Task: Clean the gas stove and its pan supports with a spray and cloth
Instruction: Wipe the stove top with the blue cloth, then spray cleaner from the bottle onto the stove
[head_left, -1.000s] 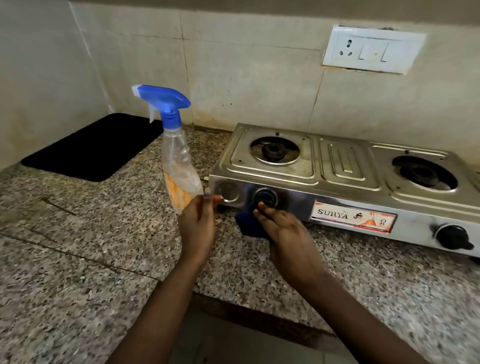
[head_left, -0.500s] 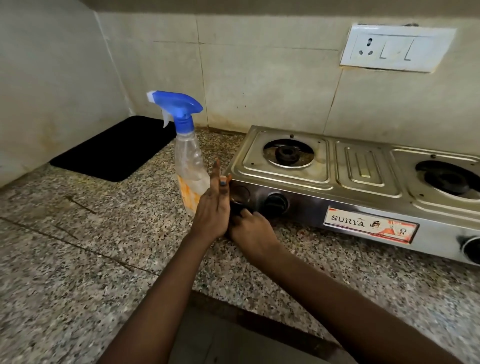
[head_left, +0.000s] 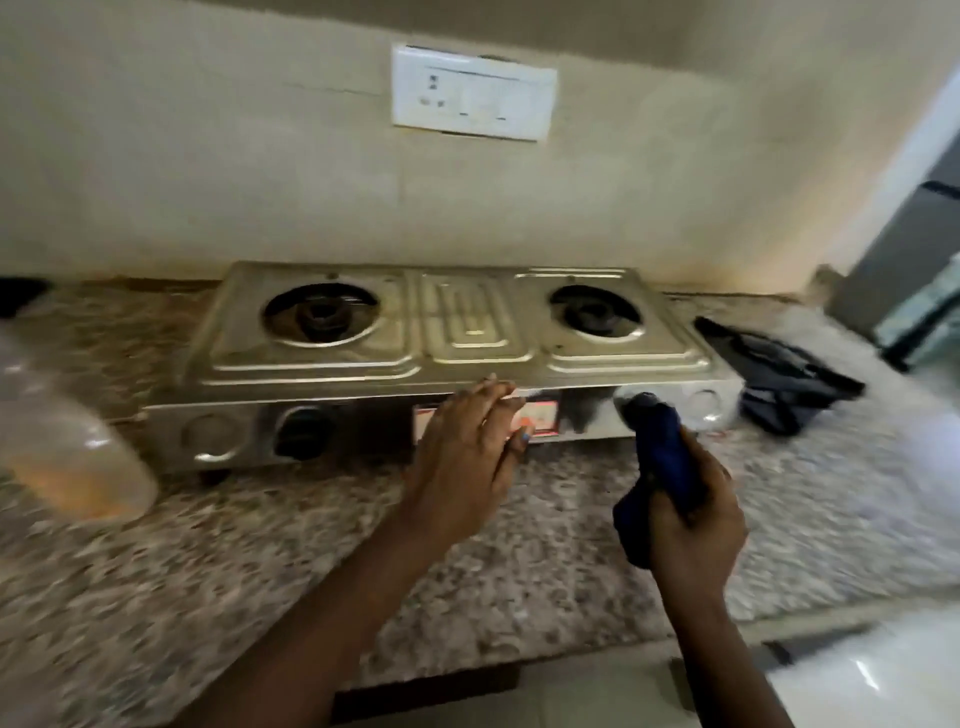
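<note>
Gas stove (head_left: 467, 358) on granite counter (head_left: 260, 561), against wall. Right hand (head_left: 696, 499) grips bunched blue cloth (head_left: 660, 457), cloth tip pressed on right knob area. Left hand (head_left: 467, 452) fingers extended, resting flat on stove front panel. Spray bottle (head_left: 62, 447) stands far left, blurred.

I have one head-worn view, looking forward and down from close range, square onto the stove (head_left: 457, 338) front, counter (head_left: 260, 571) below, wall socket (head_left: 474, 92) above.
</note>
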